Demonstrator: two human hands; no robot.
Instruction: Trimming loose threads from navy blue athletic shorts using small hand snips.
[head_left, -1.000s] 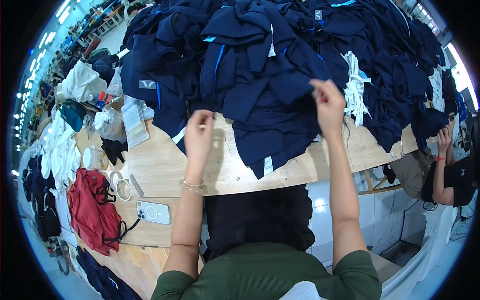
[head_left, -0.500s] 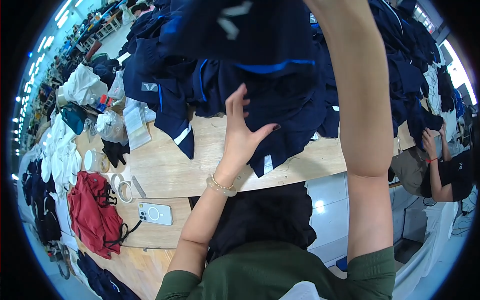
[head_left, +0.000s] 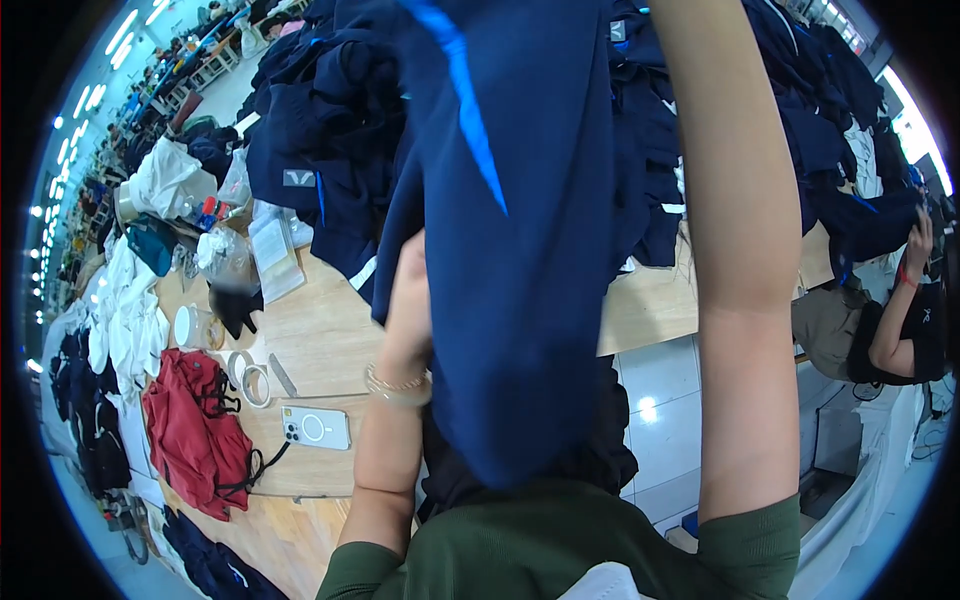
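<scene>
A navy garment [head_left: 520, 290] with a bright blue stripe hangs from the upper edge of the view down over the table's edge, its lower end blurred by motion. My right forearm [head_left: 740, 210] reaches up beside it; the hand itself lies beyond the upper edge. Just left of the cloth is my left hand [head_left: 409, 285], bracelets at the wrist, its fingers hidden behind the fabric. Whether they grip it cannot be seen. More navy garments [head_left: 315, 140] are heaped behind, one bearing a silver patch [head_left: 298, 178].
On the left of the wooden table [head_left: 320, 325] lie a phone [head_left: 316, 427], tape rolls [head_left: 256, 385], a red garment [head_left: 195, 430] and plastic-wrapped items [head_left: 225, 258]. White garments [head_left: 128, 310] hang farther left. A co-worker [head_left: 890, 330] handles navy cloth at the right.
The held garment has swung down from the top, across the table toward my lap. My left hand, earlier open in plain sight, has moved left and nearer, now partly behind the cloth.
</scene>
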